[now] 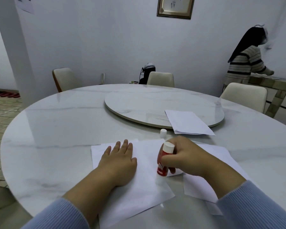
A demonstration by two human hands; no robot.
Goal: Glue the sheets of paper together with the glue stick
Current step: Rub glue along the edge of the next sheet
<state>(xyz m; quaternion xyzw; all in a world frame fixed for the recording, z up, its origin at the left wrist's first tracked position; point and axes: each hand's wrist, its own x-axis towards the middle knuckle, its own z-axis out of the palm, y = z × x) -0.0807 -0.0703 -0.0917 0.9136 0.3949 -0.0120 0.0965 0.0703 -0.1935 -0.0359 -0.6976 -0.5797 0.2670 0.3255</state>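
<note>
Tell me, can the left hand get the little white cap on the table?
Probably yes. The left hand lies flat on the near sheet, holding nothing. The white cap stands just beyond the paper, nothing between them, though lifting off frees the sheet.

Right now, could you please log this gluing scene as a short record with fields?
left hand: flat on the near sheet, pressing it down
right hand: grips the glue stick, tip down on the sheet
cap: standing on the table, beyond the hands
spare sheets: partly on the turntable
</note>
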